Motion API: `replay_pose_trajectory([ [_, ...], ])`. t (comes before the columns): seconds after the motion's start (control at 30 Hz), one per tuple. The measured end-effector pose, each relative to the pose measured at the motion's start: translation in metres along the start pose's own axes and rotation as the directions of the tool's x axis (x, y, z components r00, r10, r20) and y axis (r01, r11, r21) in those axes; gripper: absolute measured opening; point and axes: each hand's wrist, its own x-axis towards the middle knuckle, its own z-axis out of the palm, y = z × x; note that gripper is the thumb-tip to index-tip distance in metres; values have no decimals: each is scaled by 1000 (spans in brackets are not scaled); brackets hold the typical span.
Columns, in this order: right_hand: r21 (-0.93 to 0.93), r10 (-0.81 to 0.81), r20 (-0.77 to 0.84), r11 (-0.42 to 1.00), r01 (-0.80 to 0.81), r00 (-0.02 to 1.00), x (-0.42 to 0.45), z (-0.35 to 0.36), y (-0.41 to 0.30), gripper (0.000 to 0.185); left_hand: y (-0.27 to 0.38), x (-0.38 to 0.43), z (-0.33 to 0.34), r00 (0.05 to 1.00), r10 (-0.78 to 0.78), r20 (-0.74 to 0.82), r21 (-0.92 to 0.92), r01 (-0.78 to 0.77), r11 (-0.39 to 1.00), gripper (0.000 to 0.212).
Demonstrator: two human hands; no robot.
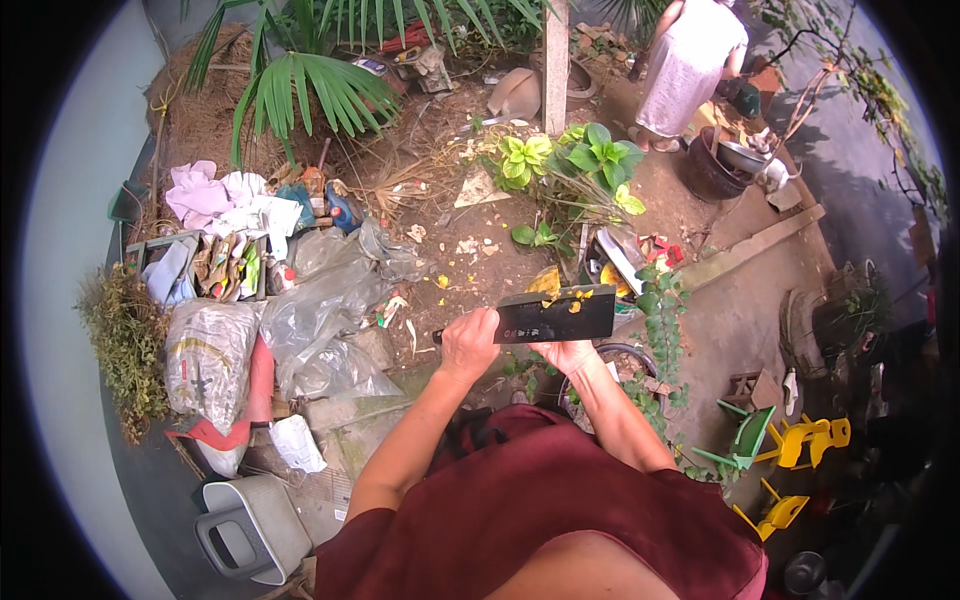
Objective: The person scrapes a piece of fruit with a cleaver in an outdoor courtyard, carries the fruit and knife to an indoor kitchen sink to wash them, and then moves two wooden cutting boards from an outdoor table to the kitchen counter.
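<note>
A cleaver with a wide dark blade [559, 324] is held out level before me, its edge side turned away from my body. My left hand [469, 341] is closed round its handle [438, 337], close to the blade. Behind and below the blade is my right hand [566, 352]; the blade hides its fingers, so what they hold cannot be told. Yellow-orange pieces [576, 306] cling to the blade, and a larger yellow-orange piece [545, 281] shows just beyond its far edge. More yellow scraps [442, 281] lie on the soil.
A filled bin [624, 311] stands beyond the blade's right end. Clear plastic sheeting [300, 322] and a stuffed sack [206, 360] lie left. Leafy plants [604, 157] grow ahead. At the upper right a person [686, 67] bends near a cat [777, 172]. Small plastic chairs [787, 442] stand right.
</note>
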Motion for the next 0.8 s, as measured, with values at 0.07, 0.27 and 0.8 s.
replay_pose_trajectory([
  [0.07,-5,-87,-206,996,88,975,-12,6,-1,32,-2,-6,3,998,-49,44,15,49,999,26],
  [0.27,-60,-55,-168,997,46,984,-22,9,-23,41,-12,-24,6,903,-336,267,-109,375,921,23],
  [0.8,-418,-273,-64,881,222,960,-5,-33,-2,34,35,13,-29,987,-95,130,-203,120,972,30],
])
